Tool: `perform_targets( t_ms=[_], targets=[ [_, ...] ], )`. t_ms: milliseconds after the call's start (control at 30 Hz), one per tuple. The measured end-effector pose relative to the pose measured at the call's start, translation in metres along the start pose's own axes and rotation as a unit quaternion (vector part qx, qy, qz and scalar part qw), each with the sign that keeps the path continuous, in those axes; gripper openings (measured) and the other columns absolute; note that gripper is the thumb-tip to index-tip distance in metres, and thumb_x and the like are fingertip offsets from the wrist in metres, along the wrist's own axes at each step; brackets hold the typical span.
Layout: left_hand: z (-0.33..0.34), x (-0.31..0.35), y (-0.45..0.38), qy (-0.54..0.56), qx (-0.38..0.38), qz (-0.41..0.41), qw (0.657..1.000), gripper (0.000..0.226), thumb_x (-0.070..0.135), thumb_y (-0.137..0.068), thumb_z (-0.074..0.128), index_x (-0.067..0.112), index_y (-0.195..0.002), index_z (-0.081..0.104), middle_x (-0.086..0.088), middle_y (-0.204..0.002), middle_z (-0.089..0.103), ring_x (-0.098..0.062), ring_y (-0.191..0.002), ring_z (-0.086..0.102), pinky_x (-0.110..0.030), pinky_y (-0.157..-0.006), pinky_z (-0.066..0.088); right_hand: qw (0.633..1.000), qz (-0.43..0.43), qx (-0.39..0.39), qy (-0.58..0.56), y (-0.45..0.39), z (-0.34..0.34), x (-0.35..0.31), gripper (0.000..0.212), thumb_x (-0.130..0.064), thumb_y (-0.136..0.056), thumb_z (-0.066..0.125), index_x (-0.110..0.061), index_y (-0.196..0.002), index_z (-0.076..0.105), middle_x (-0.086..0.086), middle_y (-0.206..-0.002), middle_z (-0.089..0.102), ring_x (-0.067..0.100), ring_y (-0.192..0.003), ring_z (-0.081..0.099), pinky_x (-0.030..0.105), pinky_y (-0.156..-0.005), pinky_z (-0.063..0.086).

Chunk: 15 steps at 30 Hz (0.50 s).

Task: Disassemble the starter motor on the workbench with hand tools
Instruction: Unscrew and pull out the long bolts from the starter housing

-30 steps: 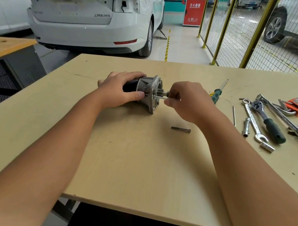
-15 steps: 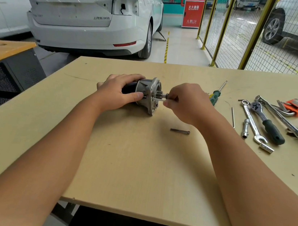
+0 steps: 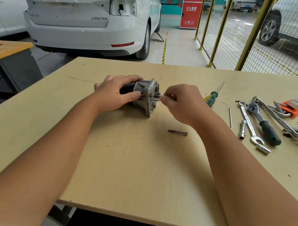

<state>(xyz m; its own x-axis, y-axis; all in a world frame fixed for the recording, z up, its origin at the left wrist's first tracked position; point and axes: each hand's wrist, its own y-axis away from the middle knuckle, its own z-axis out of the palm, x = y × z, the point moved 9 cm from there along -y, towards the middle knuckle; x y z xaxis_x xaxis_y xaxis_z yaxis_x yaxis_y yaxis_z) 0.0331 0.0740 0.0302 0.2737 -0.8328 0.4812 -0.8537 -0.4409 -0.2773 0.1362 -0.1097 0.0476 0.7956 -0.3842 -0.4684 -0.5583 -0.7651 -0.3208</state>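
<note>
While left hand (image 3: 115, 93) grips cylindrical starter motor (image 3: 144, 95), right hand (image 3: 180, 102) pinching thin bolt (image 3: 162, 96).

Bright, even daylight fills the scene, casting only soft, faint shadows under the forearms on the pale plywood workbench top (image 3: 137, 168), with sharp focus throughout and wide-angle bending at the edges, stretching the forearms

Colours on my bench

I see a grey-and-black starter motor (image 3: 144, 95), pale wood bench (image 3: 137, 168), green-yellow screwdriver (image 3: 210, 98), orange hex-key holder (image 3: 292, 108), dark green ratchet handle (image 3: 269, 132).
</note>
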Motion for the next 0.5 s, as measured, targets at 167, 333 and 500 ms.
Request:
perform_targets(
  t_ms=[167,333,500],
  targets=[
    [-0.001,0.001,0.001,0.005,0.0,-0.001,1.0,0.054,0.077,-0.079,0.05,0.07,-0.132,0.043,0.031,-0.133,0.057,-0.015,-0.138,0.04,-0.054,-0.107,0.029,0.999,0.001,-0.02,0.038,-0.001,0.002,-0.002,0.026,-0.034,-0.1,0.058,-0.014,-0.091,0.071,0.003,-0.083,0.065,0.022,-0.079,0.059,0.036,-0.067,0.05],
    [-0.001,0.001,0.0,0.0,0.002,0.0,1.0,0.056,0.075,-0.079,0.053,0.067,-0.135,0.045,0.03,-0.132,0.058,-0.016,-0.137,0.041,-0.053,-0.105,0.029,0.997,0.004,0.002,0.075,0.001,-0.004,-0.004,0.018,-0.039,-0.096,0.063,-0.023,-0.095,0.073,-0.003,-0.089,0.066,0.022,-0.086,0.059,0.043,-0.077,0.054],
    [-0.001,0.0,0.0,-0.007,0.004,-0.003,1.0,0.059,0.076,-0.078,0.055,0.067,-0.135,0.044,0.03,-0.134,0.057,-0.014,-0.137,0.04,-0.051,-0.104,0.028,0.995,0.009,0.021,0.095,0.003,-0.007,0.0,0.012,-0.044,-0.092,0.068,-0.032,-0.09,0.071,-0.012,-0.09,0.066,0.023,-0.096,0.056,0.048,-0.084,0.048]
  ],
)
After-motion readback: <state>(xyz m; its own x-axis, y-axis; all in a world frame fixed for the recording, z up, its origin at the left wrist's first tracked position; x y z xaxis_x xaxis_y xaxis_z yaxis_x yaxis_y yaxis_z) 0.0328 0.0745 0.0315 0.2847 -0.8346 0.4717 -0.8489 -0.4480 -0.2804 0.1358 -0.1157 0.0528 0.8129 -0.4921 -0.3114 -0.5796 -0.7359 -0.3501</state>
